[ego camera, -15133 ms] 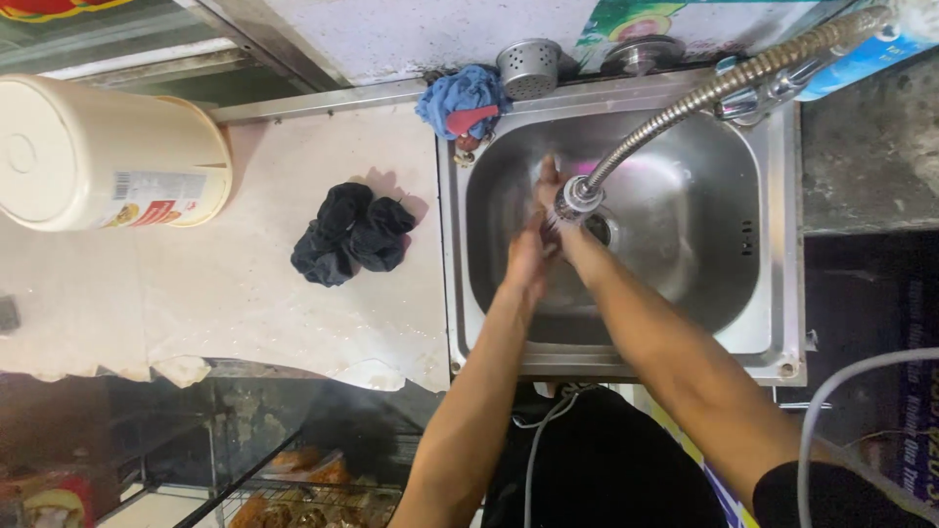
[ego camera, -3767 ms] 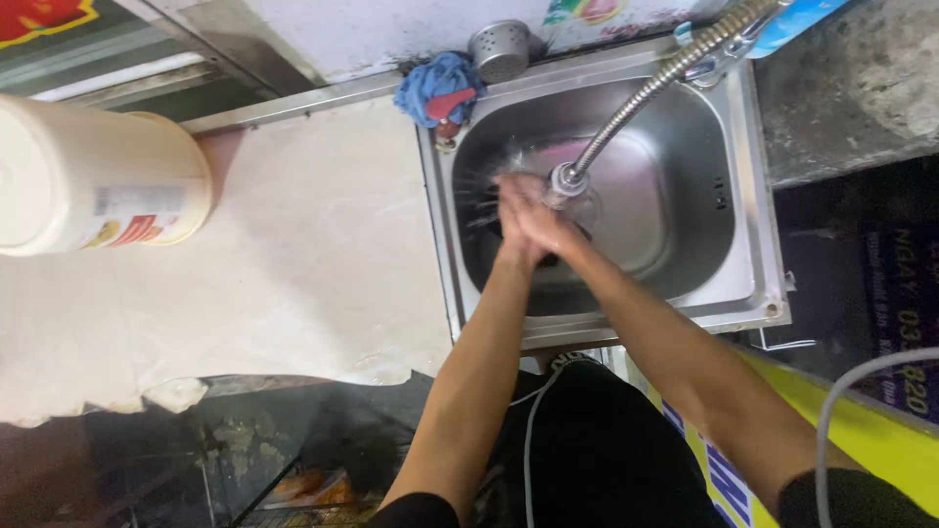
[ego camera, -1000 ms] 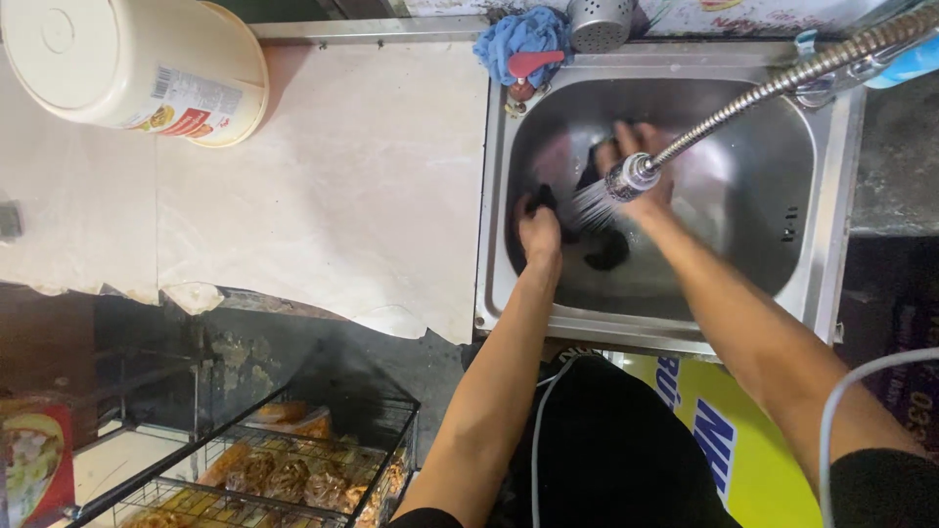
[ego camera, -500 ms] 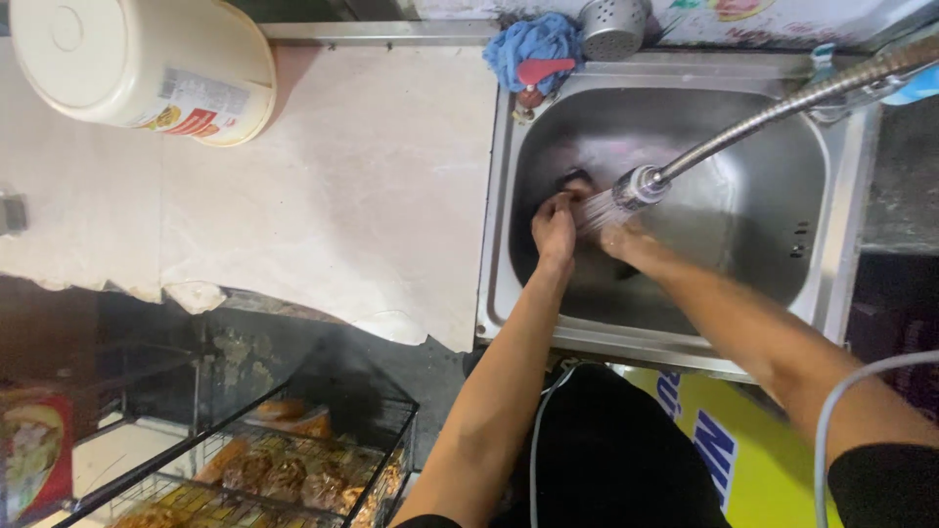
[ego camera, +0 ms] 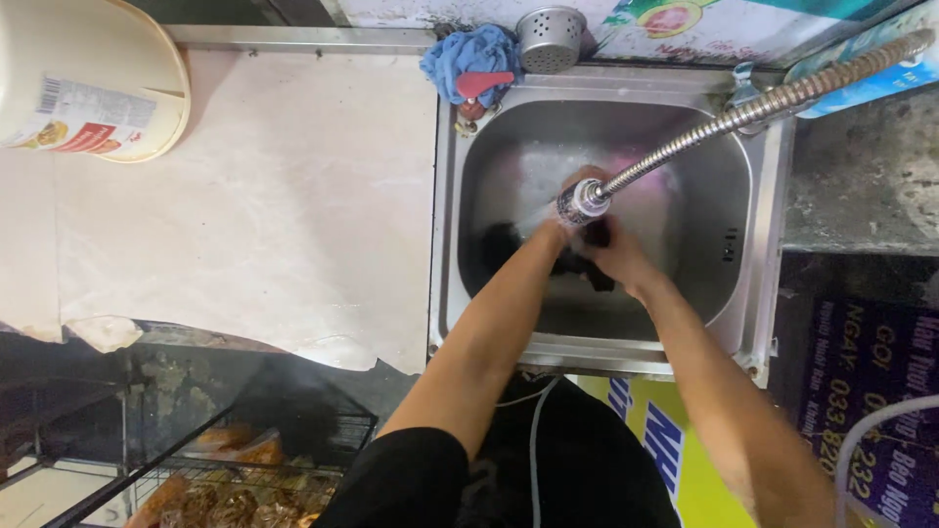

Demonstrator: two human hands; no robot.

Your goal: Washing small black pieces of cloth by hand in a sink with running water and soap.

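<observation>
Bucket (ego camera: 83,83): I see a cream plastic tub with a label at the far left, lying on the bench (ego camera: 293,215).
Bench: pale stone top, its front edge chipped; a wire rack (ego camera: 245,460) with wrapped food sits below it.
Rag (ego camera: 469,59): blue, bunched at the back left corner of the sink (ego camera: 445,244), with a small perforated metal cup (ego camera: 551,39) just beside it.
Left hand (ego camera: 567,210): down in the steel basin, under the spray head (ego camera: 577,200); fingers closed on the dark cloth (ego camera: 587,264), as far as I can tell through the blur.
Dark cloth: in the middle of the basin, between both hands.
Right hand (ego camera: 621,259): fingers clamped on the same cloth, touching the left hand.
Hose (ego camera: 773,98): ribbed metal, running from the back right corner to the spray head.
</observation>
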